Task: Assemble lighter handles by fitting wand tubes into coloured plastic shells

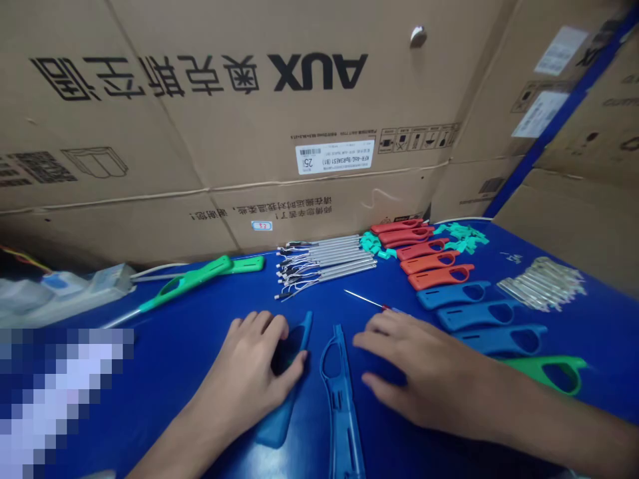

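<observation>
Your left hand (239, 379) clamps a blue handle (274, 426); right hand (424, 376) open, empty; second handle (342, 412) lies between, long axis pointing away.

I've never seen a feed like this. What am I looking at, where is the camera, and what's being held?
These are a person's two bare hands, seen from a camera worn on their head, looking forward and down. The left hand rests on a blue plastic shell, though I cannot tell whether it grips it. The right hand is open and holds nothing, near a long blue shell and a thin screwdriver. The blue table also carries wired metal tubes, red shells and a green lighter.
</observation>
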A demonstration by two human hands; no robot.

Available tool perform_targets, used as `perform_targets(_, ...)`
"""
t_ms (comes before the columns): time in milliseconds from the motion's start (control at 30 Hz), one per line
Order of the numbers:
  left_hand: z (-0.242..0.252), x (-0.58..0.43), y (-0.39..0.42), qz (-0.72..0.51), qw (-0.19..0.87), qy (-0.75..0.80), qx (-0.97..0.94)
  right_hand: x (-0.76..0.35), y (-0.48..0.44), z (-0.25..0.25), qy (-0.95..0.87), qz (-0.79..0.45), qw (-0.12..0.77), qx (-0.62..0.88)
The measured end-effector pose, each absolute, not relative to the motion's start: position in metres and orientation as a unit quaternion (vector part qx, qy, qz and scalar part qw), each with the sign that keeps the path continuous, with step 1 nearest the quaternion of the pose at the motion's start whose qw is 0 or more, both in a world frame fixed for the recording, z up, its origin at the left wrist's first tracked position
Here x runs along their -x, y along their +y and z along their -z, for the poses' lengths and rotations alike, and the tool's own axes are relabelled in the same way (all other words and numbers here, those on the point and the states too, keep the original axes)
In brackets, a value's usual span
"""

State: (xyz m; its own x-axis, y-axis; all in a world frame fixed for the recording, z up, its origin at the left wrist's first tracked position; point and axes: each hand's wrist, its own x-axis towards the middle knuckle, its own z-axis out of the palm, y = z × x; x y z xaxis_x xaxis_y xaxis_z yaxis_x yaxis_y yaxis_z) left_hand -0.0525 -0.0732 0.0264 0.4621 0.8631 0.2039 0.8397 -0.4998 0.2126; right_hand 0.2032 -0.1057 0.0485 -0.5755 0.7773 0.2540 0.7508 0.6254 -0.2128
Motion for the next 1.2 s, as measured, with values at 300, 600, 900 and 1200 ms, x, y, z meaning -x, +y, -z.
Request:
perform_targets(300, -0.026, 0.050, -0.075, -0.120, 0.096, 0.474, -0.867, -0.183, -0.098, -0.026, -0.891, -0.084, 0.131, 0.426)
perform_targets(600, -0.012, 0.054, -0.075, -0.208, 0.102, 0.417, -0.879, -0.181, -0.093, -0.014, -0.881, -0.084, 0.199, 0.421)
perform_targets(900, -0.017, 0.053, -0.076, -0.202, -0.095, 0.323, -0.920, -0.185, -0.092, -0.007, -0.804, -0.212, 0.242, 0.500)
perform_targets(1200, -0.008, 0.048, -0.083, -0.162, -0.110, 0.302, -0.933, -0.194, -0.085, -0.018, -0.845, -0.185, 0.222, 0.450)
